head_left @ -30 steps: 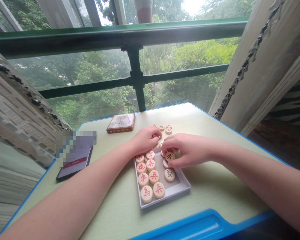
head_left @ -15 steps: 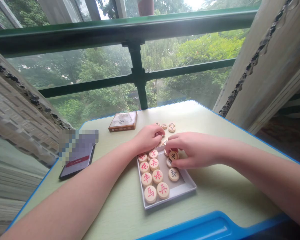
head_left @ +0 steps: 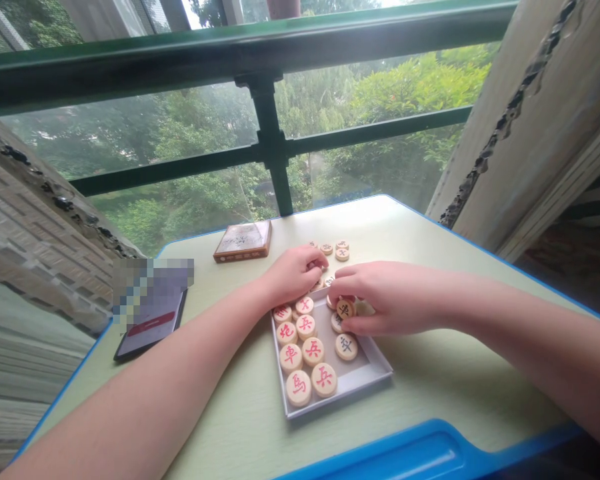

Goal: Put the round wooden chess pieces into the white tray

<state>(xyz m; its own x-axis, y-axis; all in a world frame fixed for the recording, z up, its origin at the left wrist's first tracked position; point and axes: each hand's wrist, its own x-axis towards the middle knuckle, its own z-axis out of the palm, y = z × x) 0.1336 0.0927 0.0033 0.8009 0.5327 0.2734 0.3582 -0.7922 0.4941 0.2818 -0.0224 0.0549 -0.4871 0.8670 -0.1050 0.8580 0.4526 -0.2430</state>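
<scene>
A shallow grey box tray lies on the pale green table and holds several round wooden chess pieces with red and dark characters. My right hand is closed in a pinch on a dark-lettered chess piece above the tray's far end. My left hand is curled over loose pieces just beyond the tray, fingertips pressed on a piece there. More loose pieces lie farther back.
A brown box lid rests near the table's far edge. A dark phone lies at the left. Green window bars and glass stand behind the table. A blue moulded edge runs along the near side.
Both hands have barely moved; the view shifted slightly. My right hand still pinches the same piece over the tray.
</scene>
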